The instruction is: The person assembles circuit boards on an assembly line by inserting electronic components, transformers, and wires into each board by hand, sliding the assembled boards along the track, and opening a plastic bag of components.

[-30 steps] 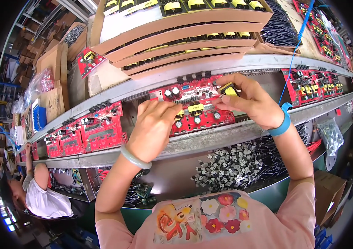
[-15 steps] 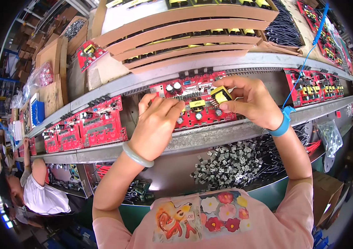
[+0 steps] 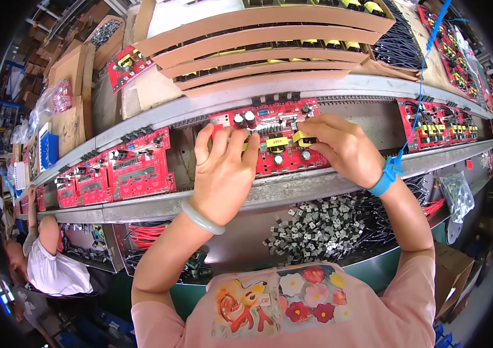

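A red circuit board [image 3: 267, 168] lies in the metal track in front of me, with capacitors and a yellow-and-black transformer [image 3: 277, 142] at its middle. My right hand [image 3: 345, 145] pinches another such transformer [image 3: 303, 138] between thumb and fingers, down at the board's right part. My left hand [image 3: 223, 174] rests over the board's left end, fingers bent and apart. A bit of yellow shows between its thumb and forefinger; the part beneath is mostly hidden, and no firm grip shows.
Stacked cardboard trays [image 3: 258, 55] of transformers stand beyond the track. More red boards [image 3: 139, 168] sit to the left, wired boards [image 3: 438, 124] to the right. Nearer me lie a heap of small three-legged components [image 3: 316, 229] and black wires. A blue cord [image 3: 417, 110] runs to my right wristband. A co-worker [image 3: 58, 261] sits far left.
My right hand has lowered the transformer from a tilted hold above the board down to its surface, beside the middle transformer. The left hand's fingers have spread a little.
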Action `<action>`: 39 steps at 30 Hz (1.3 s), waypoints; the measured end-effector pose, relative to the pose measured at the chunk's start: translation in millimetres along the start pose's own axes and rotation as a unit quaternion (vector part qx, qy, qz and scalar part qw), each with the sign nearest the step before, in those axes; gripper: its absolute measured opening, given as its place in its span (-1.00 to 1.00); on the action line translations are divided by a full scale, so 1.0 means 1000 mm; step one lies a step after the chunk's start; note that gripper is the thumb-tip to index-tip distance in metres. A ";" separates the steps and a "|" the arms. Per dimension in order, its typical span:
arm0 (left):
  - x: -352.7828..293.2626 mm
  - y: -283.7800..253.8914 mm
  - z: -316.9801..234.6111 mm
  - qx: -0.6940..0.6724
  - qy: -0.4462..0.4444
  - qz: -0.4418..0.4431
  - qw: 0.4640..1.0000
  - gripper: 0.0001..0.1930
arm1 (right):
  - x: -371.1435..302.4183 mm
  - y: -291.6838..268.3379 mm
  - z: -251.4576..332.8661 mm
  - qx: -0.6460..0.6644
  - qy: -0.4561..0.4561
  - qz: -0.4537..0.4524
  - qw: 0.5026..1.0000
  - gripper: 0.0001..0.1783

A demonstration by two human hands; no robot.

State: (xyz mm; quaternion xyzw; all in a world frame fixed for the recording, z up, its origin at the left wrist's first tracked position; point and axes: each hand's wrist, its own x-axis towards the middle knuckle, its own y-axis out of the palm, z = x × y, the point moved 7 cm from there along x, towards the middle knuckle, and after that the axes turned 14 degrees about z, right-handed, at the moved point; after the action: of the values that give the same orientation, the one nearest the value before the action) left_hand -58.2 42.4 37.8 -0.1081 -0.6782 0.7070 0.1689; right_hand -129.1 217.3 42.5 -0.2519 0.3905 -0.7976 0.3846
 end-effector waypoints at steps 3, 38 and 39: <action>-0.008 -0.006 0.005 -0.032 -0.019 0.028 0.999 -0.54 | 0.000 0.005 0.002 -0.041 -0.015 0.000 0.999 -0.53; -0.267 0.046 0.106 -0.259 -0.175 0.184 0.932 -0.89 | -0.004 0.019 -0.015 -0.098 -0.006 0.062 0.993 -0.45; -0.270 0.043 0.105 -0.254 -0.182 0.181 0.933 -0.89 | -0.003 0.021 -0.020 -0.071 0.015 0.081 0.994 -0.44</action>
State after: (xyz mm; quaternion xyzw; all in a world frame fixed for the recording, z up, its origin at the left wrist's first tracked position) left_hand 145.9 -159.1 -19.5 -0.1378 -0.8229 0.5377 -0.1214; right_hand -132.7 219.9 13.4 -0.2345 0.4706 -0.7379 0.4231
